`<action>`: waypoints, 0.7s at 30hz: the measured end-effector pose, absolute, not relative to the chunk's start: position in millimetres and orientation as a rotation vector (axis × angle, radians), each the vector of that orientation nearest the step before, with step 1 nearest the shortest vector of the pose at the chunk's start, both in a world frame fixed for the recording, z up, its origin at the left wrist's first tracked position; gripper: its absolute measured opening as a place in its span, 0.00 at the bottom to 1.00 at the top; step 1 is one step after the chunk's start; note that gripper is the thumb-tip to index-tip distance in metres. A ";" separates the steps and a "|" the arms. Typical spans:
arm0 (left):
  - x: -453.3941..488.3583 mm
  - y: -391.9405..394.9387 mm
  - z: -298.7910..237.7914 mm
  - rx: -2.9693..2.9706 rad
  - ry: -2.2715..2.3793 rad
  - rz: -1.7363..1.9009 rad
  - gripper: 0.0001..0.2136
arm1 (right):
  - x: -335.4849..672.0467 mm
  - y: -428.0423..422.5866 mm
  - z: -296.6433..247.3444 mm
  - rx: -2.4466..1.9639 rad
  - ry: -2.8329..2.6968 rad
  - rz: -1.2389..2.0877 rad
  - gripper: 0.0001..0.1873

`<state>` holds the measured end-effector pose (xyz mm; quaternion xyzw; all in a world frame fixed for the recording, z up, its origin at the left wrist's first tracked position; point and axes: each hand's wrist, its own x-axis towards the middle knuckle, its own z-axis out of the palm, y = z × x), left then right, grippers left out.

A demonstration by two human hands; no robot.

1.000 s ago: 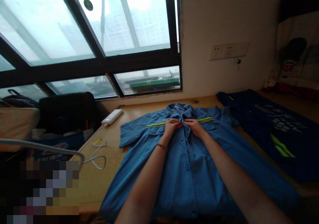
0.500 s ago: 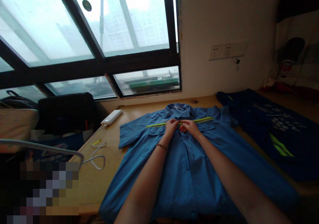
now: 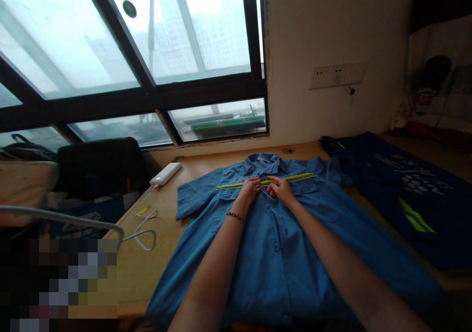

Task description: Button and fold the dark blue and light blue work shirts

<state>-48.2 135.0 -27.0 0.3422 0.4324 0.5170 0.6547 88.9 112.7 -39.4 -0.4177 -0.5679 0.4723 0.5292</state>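
A blue short-sleeved work shirt [image 3: 254, 253] lies front side up on the wooden table, its collar toward the wall. Across its chest runs a yellow-green reflective strip [image 3: 302, 177]. My left hand [image 3: 251, 188], with a beaded bracelet at the wrist, has its fingers curled on the front opening at the strip. Just to the right, my right hand [image 3: 279, 189] pinches the other side of that opening. Between the fingertips there is a small gap, and the cloth edges are partly hidden by the fingers. Lower down, a button [image 3: 276, 247] shows on the front.
A dark navy garment [image 3: 391, 174] with reflective patches lies at the right. On the left of the table [image 3: 129, 278] are a white power bank [image 3: 165, 174] and a looped white cable [image 3: 154, 241]. Behind stand the window and a wall socket [image 3: 337, 75].
My hands have drawn slightly apart at the shirt's front opening, the left one shifting a little to the left. The shirt lies as before.
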 end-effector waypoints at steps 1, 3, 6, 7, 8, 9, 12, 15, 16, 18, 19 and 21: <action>-48.5 135.6 -27.9 0.761 0.977 1.172 0.08 | 88.7 112.6 -39.4 -1.011 -1.363 1.122 0.28; -48.7 136.6 -29.3 0.735 0.975 1.178 0.09 | 88.5 112.5 -39.8 -1.031 -1.379 1.108 0.29; -47.8 136.8 -29.7 0.702 0.981 1.198 0.10 | 88.6 113.1 -40.9 -1.048 -1.411 1.077 0.30; -47.3 136.5 -29.2 0.693 0.983 1.203 0.11 | 88.5 113.4 -41.4 -1.051 -1.417 1.069 0.29; -46.6 136.0 -28.5 0.686 0.986 1.207 0.11 | 88.5 113.8 -41.8 -1.055 -1.420 1.063 0.29; -45.9 135.3 -27.6 0.678 0.988 1.210 0.11 | 88.5 114.1 -42.2 -1.058 -1.421 1.060 0.29; -43.7 133.1 -24.7 0.660 1.000 1.218 0.11 | 88.2 114.6 -43.1 -1.068 -1.421 1.060 0.29; -42.0 131.7 -23.2 0.648 1.011 1.233 0.12 | 87.7 114.9 -43.8 -1.074 -1.423 1.063 0.28; -41.6 131.5 -23.2 0.645 1.013 1.240 0.12 | 87.5 115.1 -44.2 -1.075 -1.425 1.064 0.28; -40.9 131.7 -23.9 0.640 1.016 1.255 0.13 | 87.1 115.6 -45.0 -1.077 -1.430 1.060 0.29; -40.7 131.9 -24.5 0.637 1.018 1.263 0.13 | 86.9 115.8 -45.5 -1.080 -1.435 1.056 0.29; -40.3 132.6 -26.0 0.635 1.023 1.281 0.14 | 86.9 115.8 -46.3 -1.096 -1.447 1.044 0.29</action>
